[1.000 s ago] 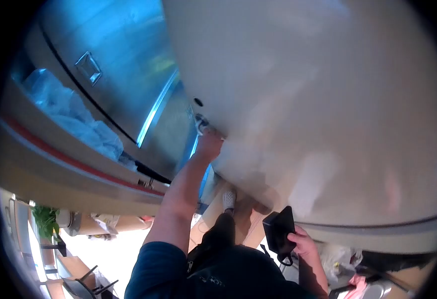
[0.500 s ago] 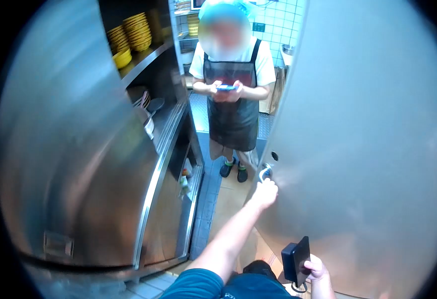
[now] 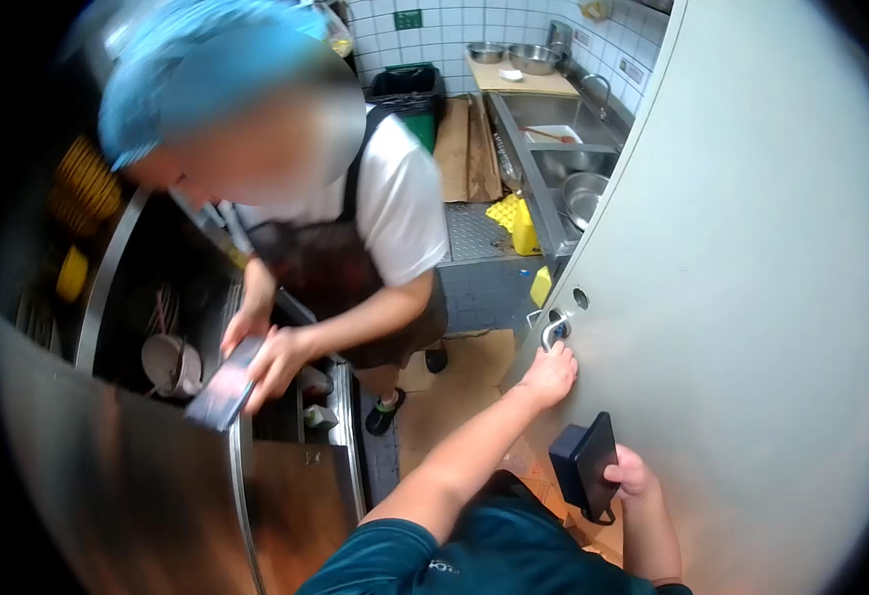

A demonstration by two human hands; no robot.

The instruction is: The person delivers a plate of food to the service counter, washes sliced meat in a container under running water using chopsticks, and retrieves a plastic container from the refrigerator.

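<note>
My left hand is stretched forward, its fingers closed around the curved metal door handle. That handle sits near the left edge of a broad pale door. Lower down, my right hand grips a dark, phone-like device with a black box against its back and a short loop hanging below. Most fingers of the right hand are hidden behind the device.
Close at left, a person in a blue hair cover holds a phone in both hands. Shelves with yellow bowls stand beyond. A steel sink, black-lined bin and yellow jug are at the back; cardboard covers the floor.
The other person has come nearer and shifted to the left, uncovering the sink and bin behind. My left hand stays on the handle, and the device stays in my right.
</note>
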